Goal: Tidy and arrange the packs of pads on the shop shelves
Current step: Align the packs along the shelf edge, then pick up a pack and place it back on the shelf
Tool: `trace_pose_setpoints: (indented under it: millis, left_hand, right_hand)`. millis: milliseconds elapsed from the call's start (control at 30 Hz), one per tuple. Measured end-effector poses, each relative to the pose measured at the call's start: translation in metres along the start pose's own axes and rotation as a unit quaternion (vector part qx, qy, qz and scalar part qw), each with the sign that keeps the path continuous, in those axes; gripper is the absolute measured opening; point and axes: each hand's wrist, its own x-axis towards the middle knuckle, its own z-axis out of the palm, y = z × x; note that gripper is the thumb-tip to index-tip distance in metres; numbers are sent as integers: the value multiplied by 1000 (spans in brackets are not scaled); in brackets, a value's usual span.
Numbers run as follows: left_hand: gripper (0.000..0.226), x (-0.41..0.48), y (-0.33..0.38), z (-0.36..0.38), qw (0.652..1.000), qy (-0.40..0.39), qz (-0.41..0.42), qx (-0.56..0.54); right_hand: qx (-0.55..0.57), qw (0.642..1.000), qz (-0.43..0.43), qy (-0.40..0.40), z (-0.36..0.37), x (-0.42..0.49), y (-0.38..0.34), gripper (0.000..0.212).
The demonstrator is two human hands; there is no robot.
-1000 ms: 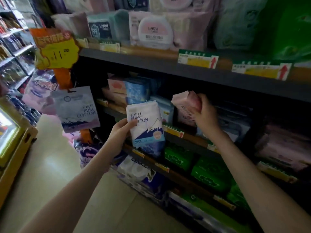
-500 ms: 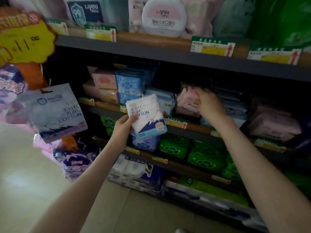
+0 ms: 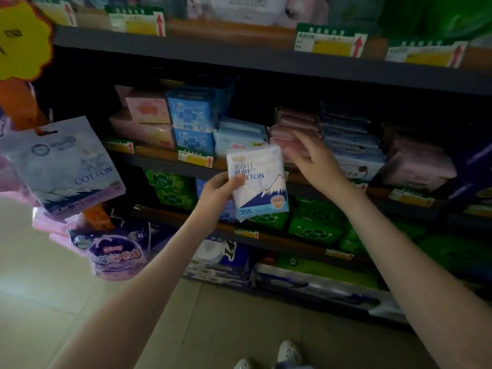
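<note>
My left hand (image 3: 217,193) grips a white "Pure Cotton" pack (image 3: 259,182) with a blue mountain print, held upright in front of the middle shelf (image 3: 159,161). My right hand (image 3: 314,155) rests flat, fingers spread, against a stack of pink packs (image 3: 292,126) on that shelf. Blue packs (image 3: 193,121) and peach packs (image 3: 146,115) stand to the left; pale blue packs (image 3: 351,139) lie to the right of the pink stack.
Green packs (image 3: 316,222) fill the shelf below, with larger packs on the bottom shelf (image 3: 319,283). Hanging bags (image 3: 69,166) and a yellow price sign (image 3: 24,41) dangle at the left. Price tags (image 3: 330,41) line the top shelf edge. My shoes (image 3: 287,352) show on the tiled floor.
My right hand has set the pink pack on the stack and now lies open against it. My left hand with the white pack has shifted right, nearer the right hand.
</note>
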Motion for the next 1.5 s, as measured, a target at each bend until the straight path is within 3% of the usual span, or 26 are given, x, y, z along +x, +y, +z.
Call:
trace_pose_setpoints:
  millis: [67,133,200,267,400,567,700,800,1033,1167,1300,1500]
  left_hand:
    - [18,0,-1,30,999,-48,-3,8]
    - [21,-1,-5,66,995,-93,-14,27]
    - [33,-2,-13,105,989,-133,-32,50]
    - [44,-6,-23,147,978,-179,-45,96]
    - [35,-25,-46,229,945,-288,-60,139]
    - [30,-62,-82,353,898,-398,-61,178]
    - [41,-99,-111,481,888,-390,-13,243]
    - [37,-133,-127,573,876,-399,16,270]
    - [37,-192,-135,741,855,-451,41,253]
    - [31,-197,-139,831,827,-512,41,228]
    - [24,-195,-154,935,803,-484,172,302]
    - [42,-184,-165,1114,784,-423,312,330]
  right_hand:
    - [136,983,106,-60,-18,-28,-2,50]
    - [199,956,197,-88,-34,-55,18,63]
    - [253,926,273,-56,-51,-83,49,77]
    - [296,899,322,-3,-74,-115,76,67]
    - [339,861,375,50,-131,-187,126,70]
    - [326,853,393,105,-213,-280,184,55]
    - [264,848,417,192,-283,-361,241,39]
    - [197,840,444,241,-335,-414,278,32]
    - [215,831,428,282,-445,-484,347,86]
    - [215,813,421,340,-507,-510,402,79]
    - [169,796,417,405,-586,-533,479,78]
    - [113,769,404,481,-738,-560,589,103]
